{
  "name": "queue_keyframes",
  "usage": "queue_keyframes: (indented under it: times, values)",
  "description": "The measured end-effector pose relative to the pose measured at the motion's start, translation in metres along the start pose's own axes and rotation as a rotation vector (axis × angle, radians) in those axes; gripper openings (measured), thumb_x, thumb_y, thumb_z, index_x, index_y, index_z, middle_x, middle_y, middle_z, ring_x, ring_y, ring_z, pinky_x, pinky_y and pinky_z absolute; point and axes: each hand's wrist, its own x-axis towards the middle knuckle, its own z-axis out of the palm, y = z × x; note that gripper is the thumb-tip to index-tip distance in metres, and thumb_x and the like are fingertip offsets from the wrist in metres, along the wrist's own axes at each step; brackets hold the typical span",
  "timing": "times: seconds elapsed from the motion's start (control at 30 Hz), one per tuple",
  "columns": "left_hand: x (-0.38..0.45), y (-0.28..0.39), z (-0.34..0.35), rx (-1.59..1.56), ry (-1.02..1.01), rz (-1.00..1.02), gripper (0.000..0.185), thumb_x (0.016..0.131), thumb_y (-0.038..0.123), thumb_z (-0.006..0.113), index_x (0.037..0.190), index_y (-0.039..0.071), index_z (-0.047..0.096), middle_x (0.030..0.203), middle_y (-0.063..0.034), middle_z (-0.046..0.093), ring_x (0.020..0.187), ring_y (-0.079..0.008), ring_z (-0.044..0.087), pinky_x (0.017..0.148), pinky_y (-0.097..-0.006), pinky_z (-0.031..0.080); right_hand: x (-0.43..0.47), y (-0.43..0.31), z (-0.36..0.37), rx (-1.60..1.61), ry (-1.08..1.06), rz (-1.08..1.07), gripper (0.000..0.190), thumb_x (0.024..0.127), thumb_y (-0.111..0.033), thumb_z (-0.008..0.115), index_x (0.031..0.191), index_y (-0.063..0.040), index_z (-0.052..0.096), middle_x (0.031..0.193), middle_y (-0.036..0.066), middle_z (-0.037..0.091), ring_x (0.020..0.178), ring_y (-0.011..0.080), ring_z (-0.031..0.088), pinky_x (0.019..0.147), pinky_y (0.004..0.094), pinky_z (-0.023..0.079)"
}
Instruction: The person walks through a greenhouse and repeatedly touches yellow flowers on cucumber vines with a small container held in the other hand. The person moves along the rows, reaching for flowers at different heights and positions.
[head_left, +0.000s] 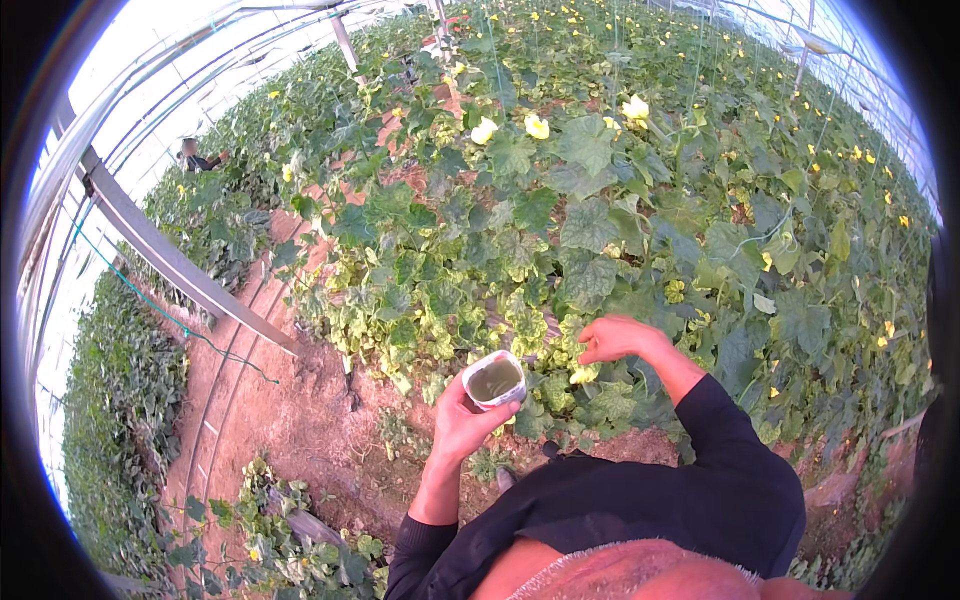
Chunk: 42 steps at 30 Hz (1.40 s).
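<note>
My left hand (456, 426) is wrapped around a small white plastic cup (495, 381), which tilts so that its inside shows. Murky greenish-grey liquid (495, 379) lies in the cup. To its right, my right hand (616, 339) hovers over the vine leaves with its fingers bent. A pale yellow blossom (583, 373) is just below those fingertips. Whether the fingers pinch anything is not visible. Crinkled yellow-green leaves (529, 326) grow beyond the cup, between and past both hands.
A dirt path (247, 375) with thin rails runs along the left. A slanting post (180, 247) and a green string (180, 326) stand beside it. Flowering vines (750, 225) fill the greenhouse ahead and right. Another person (201, 160) is far left among plants.
</note>
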Motion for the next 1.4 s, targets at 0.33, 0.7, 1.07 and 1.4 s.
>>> queue_keyframes:
  times: [0.33, 0.7, 1.07, 1.4]
  values:
    - [-0.016, -0.012, -0.045, -0.065, 0.085, -0.066, 0.063, 0.077, -0.001, 0.081, 0.134, -0.001, 0.055, 0.119, -0.0083, 0.067, 0.108, -0.0163, 0.065, 0.094, -0.0312, 0.054, 0.082, -0.154, -0.178, -0.564, 1.377, -0.363, 0.026, 0.084, -0.03, 0.067, 0.095, -0.006, 0.071, 0.096, 0.012, 0.071, 0.082, 0.0287, 0.069, 0.081, 0.0414, 0.053]
    - [-0.025, -0.008, -0.119, -0.118, 0.065, -0.052, 0.062, 0.076, -0.002, 0.081, 0.133, 0.0, 0.055, 0.117, -0.0071, 0.067, 0.105, -0.0144, 0.065, 0.091, -0.0303, 0.054, 0.112, -0.159, -0.22, -0.55, 0.918, 0.212, 0.036, 0.084, -0.038, 0.06, 0.109, -0.013, 0.068, 0.107, 0.014, 0.072, 0.102, 0.0342, 0.068, 0.089, 0.0463, 0.052]
    - [-0.015, 0.003, -0.153, -0.155, -0.007, -0.044, 0.064, 0.076, -0.004, 0.08, 0.134, -0.001, 0.054, 0.12, -0.0093, 0.067, 0.108, -0.0176, 0.066, 0.094, -0.0327, 0.055, 0.084, -0.125, -0.168, 0.841, 1.018, 0.009, 0.027, 0.089, -0.02, 0.066, 0.107, 0.0, 0.065, 0.081, 0.006, 0.066, 0.058, 0.0129, 0.059, 0.042, 0.0271, 0.038]
    - [-0.025, 0.015, -0.176, -0.077, -0.015, -0.025, 0.062, 0.076, 0.003, 0.083, 0.133, 0.001, 0.057, 0.118, -0.0054, 0.068, 0.107, -0.0142, 0.065, 0.094, -0.0308, 0.052, 0.09, -0.128, -0.172, 0.506, 0.928, 0.203, 0.015, 0.082, -0.013, 0.065, 0.086, 0.002, 0.064, 0.067, 0.006, 0.057, 0.054, 0.016, 0.059, 0.038, 0.0288, 0.039]
